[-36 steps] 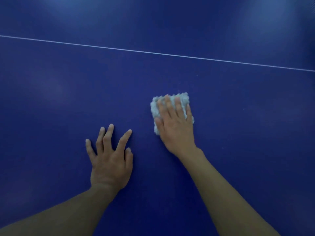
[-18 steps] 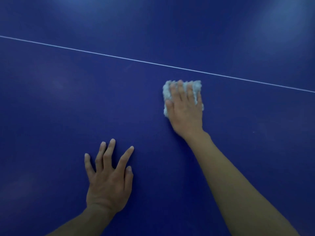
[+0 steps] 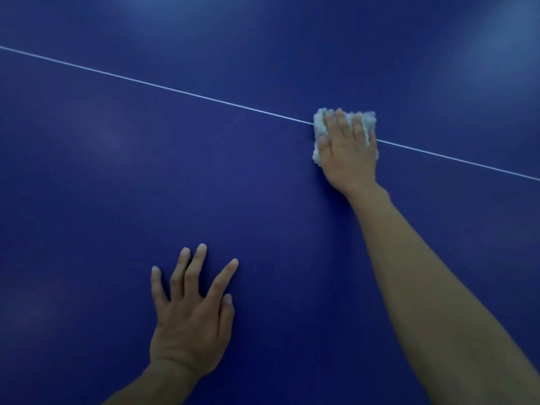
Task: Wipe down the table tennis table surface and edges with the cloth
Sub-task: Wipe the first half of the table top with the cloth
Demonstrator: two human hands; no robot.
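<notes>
While the right hand [image 3: 347, 153] presses a pale, fluffy cloth [image 3: 319, 127] flat against the deep blue table [image 3: 117, 176], the left hand [image 3: 190, 320] lies palm down nearer the person, fingers straight and fanned apart, holding nothing. That spread palm looks like a brace: with the right arm stretched well out across the surface, the person appears to lean weight on it to reach farther. The right hand's fingers lie straight and close together on top of the cloth, the thumb resting along its left side, so the cloth is pinned under the palm rather than gripped in a fist; this broad, flat contact probably serves to spread pressure over the whole pad as it wipes. The cloth sits directly over the thin white line [image 3: 146, 82] that runs across the table from upper left to lower right, hiding a short stretch of it, and lies well apart from the left hand. Folded into a compact pad, it shows only as a fringe past the fingertips and along the hand's two sides. Its outline reads as nearly square, so no clear long axis can be made out beneath the hand; its edges run roughly in line with the fingers, which point away from the person and across the line. No table edge appears in view.
</notes>
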